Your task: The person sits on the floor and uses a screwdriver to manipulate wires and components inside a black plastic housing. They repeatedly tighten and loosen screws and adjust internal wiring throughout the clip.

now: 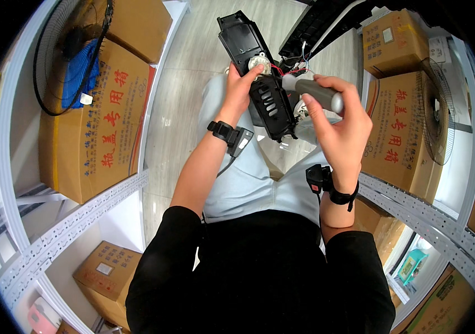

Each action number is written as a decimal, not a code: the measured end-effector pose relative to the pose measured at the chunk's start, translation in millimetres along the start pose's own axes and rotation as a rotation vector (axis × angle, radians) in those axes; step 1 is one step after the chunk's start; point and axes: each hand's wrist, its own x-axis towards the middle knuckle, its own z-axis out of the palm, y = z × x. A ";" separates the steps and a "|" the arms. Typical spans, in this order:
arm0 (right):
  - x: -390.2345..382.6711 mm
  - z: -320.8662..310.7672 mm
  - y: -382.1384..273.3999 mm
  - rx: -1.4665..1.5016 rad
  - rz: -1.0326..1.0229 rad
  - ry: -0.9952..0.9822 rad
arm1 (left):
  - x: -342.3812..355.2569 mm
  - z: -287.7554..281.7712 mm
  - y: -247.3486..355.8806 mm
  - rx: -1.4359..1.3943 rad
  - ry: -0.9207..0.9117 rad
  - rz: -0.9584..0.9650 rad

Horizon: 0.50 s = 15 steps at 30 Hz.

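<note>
My left hand [239, 90] grips a long black plastic housing [272, 108] by its left edge, above my knees. The thumb presses on a round, whitish motor-like part [258, 62] set in the housing. Slotted vents show in the housing's nearer half. In my right hand [342, 119] is a screwdriver [316, 93] with a thick grey handle. It lies nearly level, its front end pointing left toward the housing. The shaft and tip are hard to make out. Thin red wires [296, 71] run from the round part to the right, behind the screwdriver.
A larger black frame [318, 28] with loose wires stands beyond the housing. Metal shelves [81, 222] with cardboard boxes [106, 117] flank me on both sides. Round wire fan guards [438, 111] lean there. A blue cloth [81, 72] hangs at left. Cabled devices [240, 142] are strapped to both wrists.
</note>
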 end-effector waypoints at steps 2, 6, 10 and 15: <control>3.6 5.1 11.3 0.030 -0.052 0.077 | 3.3 -1.6 -1.1 -0.011 -0.005 0.004; 12.8 26.9 40.5 0.106 -0.106 0.150 | 3.6 -1.2 -1.4 -0.018 -0.038 0.009; 14.1 40.5 48.0 0.114 -0.080 0.167 | -0.7 3.8 2.7 -0.018 -0.051 0.016; 15.6 51.6 59.2 0.112 -0.093 0.153 | -1.6 3.4 3.3 -0.016 -0.036 0.015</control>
